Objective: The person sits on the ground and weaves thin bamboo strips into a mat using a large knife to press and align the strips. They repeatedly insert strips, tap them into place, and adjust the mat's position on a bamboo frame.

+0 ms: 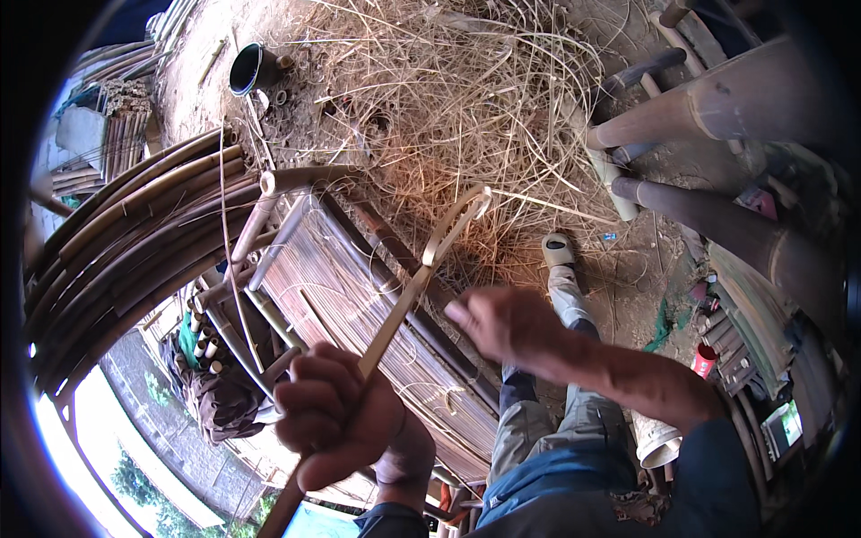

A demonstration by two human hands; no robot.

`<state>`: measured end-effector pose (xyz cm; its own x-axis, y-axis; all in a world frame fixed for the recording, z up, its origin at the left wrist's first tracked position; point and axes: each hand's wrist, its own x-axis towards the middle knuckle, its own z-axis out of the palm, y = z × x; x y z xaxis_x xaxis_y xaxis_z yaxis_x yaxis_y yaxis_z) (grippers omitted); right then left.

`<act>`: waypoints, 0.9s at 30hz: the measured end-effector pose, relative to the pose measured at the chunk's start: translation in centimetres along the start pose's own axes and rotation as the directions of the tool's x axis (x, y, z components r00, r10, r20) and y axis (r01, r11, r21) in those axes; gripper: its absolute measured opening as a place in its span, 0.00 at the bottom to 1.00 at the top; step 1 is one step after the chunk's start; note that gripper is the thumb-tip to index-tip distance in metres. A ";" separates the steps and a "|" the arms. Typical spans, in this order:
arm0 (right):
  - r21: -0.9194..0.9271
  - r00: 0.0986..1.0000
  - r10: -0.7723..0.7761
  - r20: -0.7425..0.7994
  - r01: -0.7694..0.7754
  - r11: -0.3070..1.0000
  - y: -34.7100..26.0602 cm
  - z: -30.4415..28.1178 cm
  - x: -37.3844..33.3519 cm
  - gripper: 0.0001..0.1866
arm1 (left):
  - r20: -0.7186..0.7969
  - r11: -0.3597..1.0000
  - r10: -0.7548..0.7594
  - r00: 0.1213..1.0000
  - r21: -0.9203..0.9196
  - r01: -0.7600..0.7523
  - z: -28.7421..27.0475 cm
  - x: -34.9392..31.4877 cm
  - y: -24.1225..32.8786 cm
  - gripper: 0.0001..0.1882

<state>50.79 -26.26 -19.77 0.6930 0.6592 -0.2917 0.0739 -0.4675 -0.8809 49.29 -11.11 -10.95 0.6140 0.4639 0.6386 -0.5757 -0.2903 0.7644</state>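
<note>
My left hand (336, 417) is wrapped round a long flat bamboo strip (395, 318) that slants from the lower left up toward the middle. Beyond the hand, the strip's far end splits, and a pale curled sliver (448, 224) loops away from it. My right hand (507, 327) is closed in a loose fist just right of the strip, apart from it, thumb toward the strip. Whatever the fingers hold, if anything, is hidden. Beneath both hands lies a bench of thin bamboo slats (336, 278) with a dark pole along its edge.
A big heap of bamboo shavings (457, 99) covers the ground ahead, with a dark bucket (251, 70) at its left. Stacked bamboo poles (134, 224) curve along the left. Thick bamboo poles (717, 99) slant in from the right. A red cup (704, 360) stands at right.
</note>
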 end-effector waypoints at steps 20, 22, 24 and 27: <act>-0.537 0.991 -0.101 -0.086 0.039 0.843 13.1 6.2 5.8 0.15 | -0.028 0.996 0.059 0.998 -0.065 -0.060 0.8 -0.2 -0.5 0.27; -0.433 0.999 0.020 -0.048 -0.039 0.901 12.6 5.6 5.6 0.08 | -0.050 1.000 0.012 0.999 0.016 -0.011 1.1 -1.2 -4.0 0.26; -0.394 0.998 -0.066 -0.009 0.057 0.917 12.4 5.6 6.8 0.10 | -0.053 0.969 -0.041 0.998 0.239 0.052 -0.1 -3.6 -6.6 0.25; -0.423 0.995 -0.097 -0.002 0.087 0.902 14.7 6.3 8.0 0.14 | -0.021 0.962 -0.214 0.977 0.167 0.215 -1.7 -8.2 -14.1 0.24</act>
<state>52.95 -24.15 -37.44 0.6840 0.7002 -0.2046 0.4302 -0.6138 -0.6620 51.41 -9.42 -27.14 0.7118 0.5327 0.4579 -0.3317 -0.3197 0.8876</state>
